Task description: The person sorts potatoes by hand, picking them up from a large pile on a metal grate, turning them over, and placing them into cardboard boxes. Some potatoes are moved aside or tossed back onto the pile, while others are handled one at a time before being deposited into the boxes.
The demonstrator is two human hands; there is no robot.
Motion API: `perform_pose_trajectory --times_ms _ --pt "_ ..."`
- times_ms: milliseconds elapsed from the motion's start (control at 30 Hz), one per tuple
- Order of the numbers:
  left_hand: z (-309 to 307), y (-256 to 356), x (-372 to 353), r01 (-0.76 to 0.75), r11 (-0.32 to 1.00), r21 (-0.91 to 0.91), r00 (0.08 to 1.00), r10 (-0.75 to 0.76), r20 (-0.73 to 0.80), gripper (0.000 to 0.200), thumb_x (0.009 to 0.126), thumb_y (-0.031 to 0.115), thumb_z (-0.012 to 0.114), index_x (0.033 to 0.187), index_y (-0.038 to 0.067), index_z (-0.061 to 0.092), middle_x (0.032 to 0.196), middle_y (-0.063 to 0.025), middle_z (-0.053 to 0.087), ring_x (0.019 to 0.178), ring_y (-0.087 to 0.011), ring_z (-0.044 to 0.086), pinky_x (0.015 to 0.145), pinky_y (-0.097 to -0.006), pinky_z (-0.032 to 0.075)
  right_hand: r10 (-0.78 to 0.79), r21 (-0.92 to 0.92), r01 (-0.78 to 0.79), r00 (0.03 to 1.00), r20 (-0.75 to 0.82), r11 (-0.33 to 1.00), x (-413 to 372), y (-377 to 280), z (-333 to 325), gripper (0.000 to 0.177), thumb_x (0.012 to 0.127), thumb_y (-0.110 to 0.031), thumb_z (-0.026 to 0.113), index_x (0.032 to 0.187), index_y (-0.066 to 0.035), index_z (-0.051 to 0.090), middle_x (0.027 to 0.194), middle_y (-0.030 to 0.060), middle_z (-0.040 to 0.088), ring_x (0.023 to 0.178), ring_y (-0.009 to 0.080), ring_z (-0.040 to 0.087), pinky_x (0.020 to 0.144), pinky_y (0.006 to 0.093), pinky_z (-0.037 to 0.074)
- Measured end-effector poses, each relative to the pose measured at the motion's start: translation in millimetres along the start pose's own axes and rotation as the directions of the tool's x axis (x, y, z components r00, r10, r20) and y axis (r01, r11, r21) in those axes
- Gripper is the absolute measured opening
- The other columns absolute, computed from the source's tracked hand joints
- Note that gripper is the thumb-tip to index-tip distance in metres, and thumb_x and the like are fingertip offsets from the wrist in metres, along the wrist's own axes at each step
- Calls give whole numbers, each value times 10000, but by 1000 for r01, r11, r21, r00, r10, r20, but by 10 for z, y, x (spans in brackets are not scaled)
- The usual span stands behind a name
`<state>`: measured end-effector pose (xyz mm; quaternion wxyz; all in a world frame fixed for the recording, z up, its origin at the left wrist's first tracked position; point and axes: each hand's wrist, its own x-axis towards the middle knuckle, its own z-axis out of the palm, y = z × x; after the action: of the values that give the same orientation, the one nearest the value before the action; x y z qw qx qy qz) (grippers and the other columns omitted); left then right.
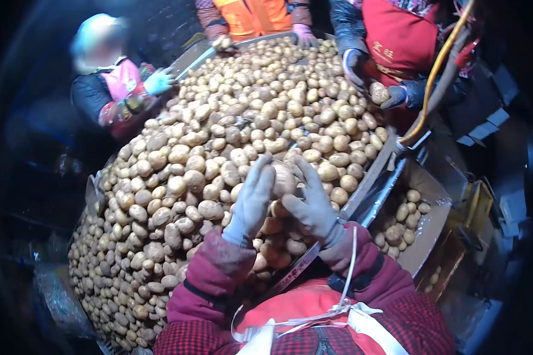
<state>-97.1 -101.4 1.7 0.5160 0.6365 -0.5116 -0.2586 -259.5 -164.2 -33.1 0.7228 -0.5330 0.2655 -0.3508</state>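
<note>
Over the near part of a large heap of potatoes (210, 209), a potato (284, 179) is held between my two gloved hands. My left hand (253, 198), in a grey glove, presses on its left side with the fingers pointing away from me. On its right side, my right hand (314, 204), also in a grey glove, has its fingers and thumb curved round it. The palms are partly turned from view. More potatoes lie directly beneath both hands.
A cardboard box (432, 204) with potatoes stands at the right, beyond the heap's metal edge (370, 177). A yellow hose (435, 71) hangs at the upper right. Three people stand round the far side; a dark-gloved hand (395, 96) there holds a potato (379, 93).
</note>
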Motion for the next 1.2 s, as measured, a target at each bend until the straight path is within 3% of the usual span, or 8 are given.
perform_pose_trajectory --times_ms 100,200,367,433,700,867,933,1200 --pt "-25 367 -98 288 888 -358 957 -248 154 677 1014 210 681 1587 10 382 1503 -173 530 1348 -237 530 1116 -373 449 -95 258 30 965 244 966 207 188 -387 473 1113 -286 484 1499 -12 490 1383 68 627 1266 162 602 1117 292 456" --pt "-190 168 -7 -140 967 212 975 98 200 1001 774 352 850 1589 21 373 1518 -241 497 1393 -370 504 1161 -465 411 213 506 -216 975 66 835 -28 28 -343 479 1128 -405 410 1366 -53 631 1298 70 684 1119 162 676 947 304 550" --pt "-109 24 116 -492 821 289 815 318 484 1065 769 565 847 1578 34 404 1498 -271 498 1377 -453 491 1171 -505 387 367 592 -456 889 273 665 -27 111 -293 516 1117 -440 417 1478 -95 545 1315 75 684 1108 200 695 911 373 588" --pt "-67 10 138 -514 814 271 800 341 493 1057 771 564 846 1571 25 413 1439 -264 541 1343 -438 519 1137 -501 418 0 218 -81 938 348 973 -16 119 -223 599 1120 -493 372 1559 -91 435 1435 95 610 1247 235 647 1036 387 552" --pt "126 -51 92 -388 842 374 897 253 362 729 783 348 874 1368 11 600 1266 -210 640 1169 -376 631 1016 -466 503 331 744 -479 874 356 465 192 310 -111 618 1104 -514 419 1478 -29 505 1385 155 624 1238 260 646 1034 385 558" --pt "401 -364 -15 -171 983 72 985 171 5 537 823 252 837 1278 22 669 1176 -161 695 1107 -325 664 998 -432 517 366 661 -356 921 130 661 176 320 -60 463 1099 -414 477 1306 -34 644 1174 103 711 1035 190 704 904 323 586" --pt "506 -387 -18 60 957 -284 992 -87 -86 448 883 186 797 1274 12 663 1170 -119 698 1093 -230 665 980 -364 526 -64 74 73 990 -124 995 143 296 -5 420 1100 -392 497 1176 -31 696 1052 78 723 920 144 689 811 304 559" --pt "445 -433 245 146 810 -568 946 -283 -161 508 1009 68 650 1492 -2 510 1316 -114 659 1151 -171 630 1016 -318 520 -120 -318 49 971 -208 947 220 491 -21 354 1100 -322 531 1128 -2 679 1015 57 717 950 147 659 802 330 528"
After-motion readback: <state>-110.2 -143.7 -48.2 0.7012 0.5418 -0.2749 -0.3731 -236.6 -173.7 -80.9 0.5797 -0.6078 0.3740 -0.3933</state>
